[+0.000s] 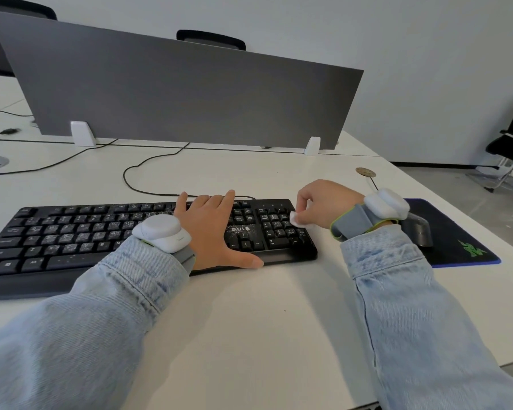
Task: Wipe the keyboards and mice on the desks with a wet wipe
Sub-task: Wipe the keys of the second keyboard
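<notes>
— What is the left hand (212,229) doing?

— It lies flat on the black plastic keyboard (101,235), fingers straight and spread, thumb stretched out along the near edge. Its grip is fully open; it presses down and clasps nothing.

— And the right hand (323,202)?

— Its grip is closed to a pinch: curled fingertips and thumb hold a small folded white wet wipe (297,218), which touches the number-pad keys at the keyboard's right end.

— Where does the keyboard sit?

— On the white worktop (264,321), straight ahead of the person, its thin black cable (139,173) looping back toward the grey divider panel (175,93). The keys look dusted with pale specks.

— Any mouse?

— A dark grey mouse (418,232) rests on a black mouse mat with a green logo (462,241), just right of the keyboard, partly hidden behind the right wrist. Neither hand touches it.

— Anything worn?

— Light-blue denim sleeves (412,306), and a white device strapped on each wrist (162,232).
</notes>
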Demonstrator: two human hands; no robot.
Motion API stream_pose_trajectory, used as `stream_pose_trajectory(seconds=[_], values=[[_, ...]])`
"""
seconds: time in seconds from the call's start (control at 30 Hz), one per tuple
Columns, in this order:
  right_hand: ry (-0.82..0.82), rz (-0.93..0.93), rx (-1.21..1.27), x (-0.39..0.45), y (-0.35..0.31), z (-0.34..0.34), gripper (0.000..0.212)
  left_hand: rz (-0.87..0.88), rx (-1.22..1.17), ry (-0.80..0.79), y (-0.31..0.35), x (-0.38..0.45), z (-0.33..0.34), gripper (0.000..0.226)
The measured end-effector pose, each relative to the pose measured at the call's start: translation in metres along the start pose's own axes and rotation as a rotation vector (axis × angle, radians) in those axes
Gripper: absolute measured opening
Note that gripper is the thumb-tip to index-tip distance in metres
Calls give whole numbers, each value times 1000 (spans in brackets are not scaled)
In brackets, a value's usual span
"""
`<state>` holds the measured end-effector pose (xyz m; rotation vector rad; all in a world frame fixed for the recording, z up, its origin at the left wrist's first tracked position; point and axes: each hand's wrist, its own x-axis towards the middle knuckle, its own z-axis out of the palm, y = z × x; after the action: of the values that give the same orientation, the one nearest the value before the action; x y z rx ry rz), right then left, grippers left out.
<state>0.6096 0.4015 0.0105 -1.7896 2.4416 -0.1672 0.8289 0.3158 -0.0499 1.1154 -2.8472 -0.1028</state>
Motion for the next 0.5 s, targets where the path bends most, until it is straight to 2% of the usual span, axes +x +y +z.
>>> stream_pose_trajectory(seconds=[0.13, 0.27, 0.4, 0.5], values=[[168, -31, 89, 9, -9, 11, 13, 4, -2, -9, -1, 1, 1, 151], [90, -36, 7, 12, -14, 16, 16, 3, -8, -8, -1, 1, 1, 151], [210, 46, 51, 15, -8, 14, 21, 2, -4, -8, -1, 0, 0, 151], [158, -17, 75, 14, -13, 18, 16, 0, -2, -13, 0, -1, -1, 152]])
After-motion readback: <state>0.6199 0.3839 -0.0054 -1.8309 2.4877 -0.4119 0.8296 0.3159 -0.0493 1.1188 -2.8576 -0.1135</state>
